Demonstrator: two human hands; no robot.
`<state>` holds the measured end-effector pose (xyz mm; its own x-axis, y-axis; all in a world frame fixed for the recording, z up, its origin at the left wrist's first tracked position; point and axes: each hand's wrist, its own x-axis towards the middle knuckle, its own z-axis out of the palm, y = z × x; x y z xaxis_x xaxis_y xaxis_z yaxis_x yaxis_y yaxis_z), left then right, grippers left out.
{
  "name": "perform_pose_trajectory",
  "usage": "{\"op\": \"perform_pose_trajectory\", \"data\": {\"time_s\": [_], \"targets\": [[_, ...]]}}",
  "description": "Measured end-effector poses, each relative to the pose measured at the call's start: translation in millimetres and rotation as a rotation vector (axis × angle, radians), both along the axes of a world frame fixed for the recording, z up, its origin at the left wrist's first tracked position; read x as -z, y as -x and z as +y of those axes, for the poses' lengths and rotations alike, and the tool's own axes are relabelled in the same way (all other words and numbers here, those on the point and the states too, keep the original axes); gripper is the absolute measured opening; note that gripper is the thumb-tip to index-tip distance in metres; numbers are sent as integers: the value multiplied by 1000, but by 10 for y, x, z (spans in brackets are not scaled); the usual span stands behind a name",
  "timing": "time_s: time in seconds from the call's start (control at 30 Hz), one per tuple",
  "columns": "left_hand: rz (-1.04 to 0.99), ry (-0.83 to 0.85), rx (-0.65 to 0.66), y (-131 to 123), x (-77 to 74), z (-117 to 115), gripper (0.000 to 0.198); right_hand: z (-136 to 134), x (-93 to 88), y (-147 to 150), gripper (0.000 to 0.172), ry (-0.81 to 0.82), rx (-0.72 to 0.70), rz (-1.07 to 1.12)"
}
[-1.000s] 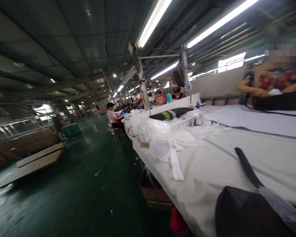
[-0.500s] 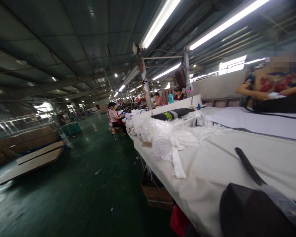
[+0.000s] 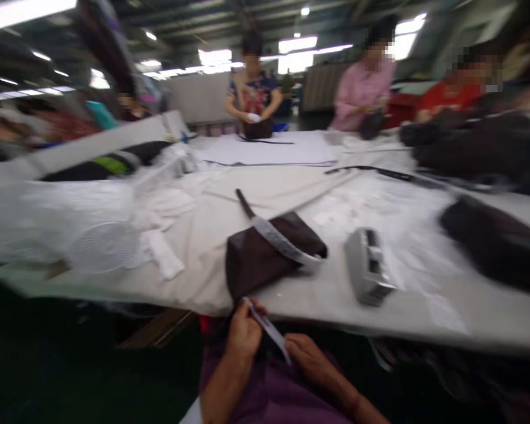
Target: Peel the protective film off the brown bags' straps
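The left hand (image 3: pixel 245 330) is drawn nearly closed, thumb and fingers pinching the upper end of a narrow white strip (image 3: pixel 269 331). The right hand (image 3: pixel 307 356) has its fingers curled in on the strip's lower end, so the strip slants between the two, just off the middle of the near edge of the bench (image 3: pixel 196 288).

Near the left end of the bench, clear plastic (image 3: pixel 83 197) is heaped, with a white fan (image 3: pixel 103 247) at the near edge and a white cloth piece (image 3: pixel 162 254) right of it. Behind them lies a long black item (image 3: pixel 110 165) with a green patch. At the middle of the near edge sits a dark bag (image 3: pixel 260 259), a pale wrapped band (image 3: pixel 282 240) across its top; its lower corner is right above the left hand, and whether they touch I cannot tell. A white sheet (image 3: pixel 274 148) lies toward the far edge, before a co-worker in a patterned top (image 3: pixel 252 97). Right of the bag stands a metal holder (image 3: pixel 364 268), then thin clear film (image 3: pixel 410 235) and a dark bundle (image 3: pixel 490 241) toward the right end.

The left forearm rises steeply from below; the right one slants in from the lower right.
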<state>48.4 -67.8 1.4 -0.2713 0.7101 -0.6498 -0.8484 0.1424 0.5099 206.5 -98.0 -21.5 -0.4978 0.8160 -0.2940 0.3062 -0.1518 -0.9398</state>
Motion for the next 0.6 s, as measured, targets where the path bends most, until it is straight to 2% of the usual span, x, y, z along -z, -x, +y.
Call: {"op": "perform_pose_trajectory", "data": {"time_s": [0.1, 0.17, 0.23, 0.33, 0.43, 0.5, 0.6], "targets": [[-38, 67, -9, 96, 140, 164, 14, -113, 65, -288, 28, -8, 56, -42], [-10, 61, 4, 149, 192, 184, 15, -151, -55, -500, 24, -66, 170, -105], [47, 54, -4, 190, 217, 165, 14, -100, -270, -764, 22, -156, 350, -166], [115, 21, -14, 228, 273, 161, 12, 202, -599, -1246, 22, -276, 711, -235], [129, -2, -3, 248, 343, 174, 9, 635, -783, -1703, 22, -346, 999, -200], [116, 6, 15, 258, 367, 171, 8, 895, -808, -1930, 20, -302, 1092, -117], [105, 6, 30, 270, 364, 155, 7, 1176, -758, -2120, 13, -103, 1083, -81]]}}
